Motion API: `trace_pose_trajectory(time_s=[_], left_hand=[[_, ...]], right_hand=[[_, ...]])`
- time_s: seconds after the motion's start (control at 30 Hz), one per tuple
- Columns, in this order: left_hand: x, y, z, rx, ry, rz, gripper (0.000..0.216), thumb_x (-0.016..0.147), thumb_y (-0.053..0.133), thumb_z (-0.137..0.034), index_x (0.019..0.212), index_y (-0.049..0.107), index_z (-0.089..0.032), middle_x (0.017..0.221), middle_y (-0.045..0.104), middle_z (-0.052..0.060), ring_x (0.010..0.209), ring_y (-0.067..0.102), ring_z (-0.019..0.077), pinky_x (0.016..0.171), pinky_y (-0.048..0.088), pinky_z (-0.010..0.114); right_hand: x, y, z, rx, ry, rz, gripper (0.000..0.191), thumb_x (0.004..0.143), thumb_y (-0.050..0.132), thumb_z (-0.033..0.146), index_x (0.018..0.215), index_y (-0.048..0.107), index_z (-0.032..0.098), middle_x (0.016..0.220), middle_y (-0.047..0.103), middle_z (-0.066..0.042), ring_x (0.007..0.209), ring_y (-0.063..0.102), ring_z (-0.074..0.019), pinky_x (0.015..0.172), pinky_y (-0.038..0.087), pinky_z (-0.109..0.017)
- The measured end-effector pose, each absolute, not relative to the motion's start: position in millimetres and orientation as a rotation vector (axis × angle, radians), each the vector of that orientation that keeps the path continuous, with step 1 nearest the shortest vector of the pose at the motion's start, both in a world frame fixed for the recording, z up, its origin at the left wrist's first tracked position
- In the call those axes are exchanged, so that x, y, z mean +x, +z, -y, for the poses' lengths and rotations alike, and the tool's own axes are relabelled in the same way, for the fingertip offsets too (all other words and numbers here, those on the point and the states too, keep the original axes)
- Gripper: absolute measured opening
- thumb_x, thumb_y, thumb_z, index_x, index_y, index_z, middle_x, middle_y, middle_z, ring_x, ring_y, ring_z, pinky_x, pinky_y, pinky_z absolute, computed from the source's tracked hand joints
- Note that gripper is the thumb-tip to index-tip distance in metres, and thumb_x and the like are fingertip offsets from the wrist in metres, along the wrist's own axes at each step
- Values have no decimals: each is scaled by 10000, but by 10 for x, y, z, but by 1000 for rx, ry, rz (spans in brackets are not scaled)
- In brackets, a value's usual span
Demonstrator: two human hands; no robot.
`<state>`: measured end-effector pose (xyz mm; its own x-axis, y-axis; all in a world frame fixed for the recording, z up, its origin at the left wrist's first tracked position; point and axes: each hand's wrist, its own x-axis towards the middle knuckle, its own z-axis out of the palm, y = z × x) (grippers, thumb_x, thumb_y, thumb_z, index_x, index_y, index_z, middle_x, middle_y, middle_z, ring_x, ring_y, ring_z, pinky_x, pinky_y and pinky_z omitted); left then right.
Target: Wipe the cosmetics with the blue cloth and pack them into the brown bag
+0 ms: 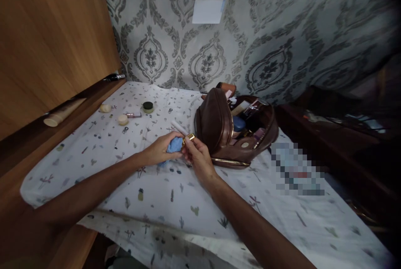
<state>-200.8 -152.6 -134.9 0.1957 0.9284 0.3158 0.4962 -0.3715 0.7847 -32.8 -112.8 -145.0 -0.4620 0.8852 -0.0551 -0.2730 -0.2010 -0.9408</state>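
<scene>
My left hand is closed round a crumpled blue cloth, which bulges out between thumb and fingers. In my right hand is a slim cosmetic tube with a white body and a shiny gold part, gripped by the gold end. The hands meet over the table, cloth and tube side by side; whether they touch cannot be made out. Just right of them stands a brown leather bag, unzipped and packed with cosmetics, among them a round blue item.
Small jars, one dark-lidded and one cream-coloured, lie on the printed sheet beside a small clear tube. A beige squeeze tube rests on the wooden ledge at left. A blurred-out item lies right of the bag.
</scene>
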Motion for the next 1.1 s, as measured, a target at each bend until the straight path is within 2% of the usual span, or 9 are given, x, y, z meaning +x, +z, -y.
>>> trace_pose_trajectory(time_s=[0.13,0.33,0.6,0.7,0.77,0.87,0.97,1.03,1.1], left_hand=[[-2018,-1357,1521,1702,1087,-1364,402,847,661,-468,1122,574,-186,817,665,1,728,634,184,687,509,286],[-2009,-1369,1526,1483,1183,-1351,413,887,561,-589,991,546,-190,710,614,-23,562,604,152,537,503,265],[-1994,-1306,1528,1821,1223,-1557,400,938,466,-535,712,428,-208,580,443,-55,575,449,123,578,373,246],[-2010,-1310,1508,1797,1255,-1547,484,951,420,-583,649,419,-204,588,430,-39,586,427,126,592,365,259],[-2024,-1323,1494,1685,1293,-1537,531,955,393,-619,624,414,-204,579,431,-32,573,419,126,572,364,261],[-2044,-1327,1479,1499,1402,-1486,477,943,449,-605,697,491,-197,612,477,-30,576,463,128,567,409,250],[-2055,-1297,1481,1446,1478,-1356,355,923,529,-540,954,613,-197,776,579,-11,656,547,140,640,483,253],[-2056,-1269,1493,1501,1449,-1301,393,931,522,-533,1099,642,-199,873,620,15,725,581,156,689,502,265],[-2058,-1252,1505,1564,1398,-1282,442,939,502,-557,1100,669,-181,873,629,31,756,585,168,712,497,270]], right_hand=[[-329,-1429,1135,-758,1804,1214,466,652,825,595,794,609,207,596,551,55,484,432,-69,391,259,-184],[-349,-1496,1141,-704,1779,1347,427,653,848,521,865,636,216,718,637,25,568,512,-100,419,302,-200],[-376,-1529,1186,-648,1704,1371,369,725,805,522,899,646,238,835,658,5,790,619,-165,642,497,-259],[-377,-1476,1218,-592,1767,1343,372,753,783,531,955,635,255,866,675,4,817,645,-177,775,527,-305],[-373,-1459,1222,-571,1814,1333,388,752,778,547,970,631,262,846,673,5,799,652,-182,798,528,-322],[-361,-1476,1205,-604,1834,1335,389,727,791,564,917,642,259,756,629,21,708,612,-162,709,507,-293],[-349,-1502,1186,-669,1831,1365,383,725,776,590,860,670,247,668,565,30,604,515,-134,570,432,-254],[-342,-1502,1182,-684,1840,1381,395,734,759,605,872,698,240,643,543,29,562,460,-120,516,383,-243],[-336,-1486,1183,-687,1840,1380,407,739,751,611,883,717,232,643,537,26,544,431,-108,490,353,-237]])
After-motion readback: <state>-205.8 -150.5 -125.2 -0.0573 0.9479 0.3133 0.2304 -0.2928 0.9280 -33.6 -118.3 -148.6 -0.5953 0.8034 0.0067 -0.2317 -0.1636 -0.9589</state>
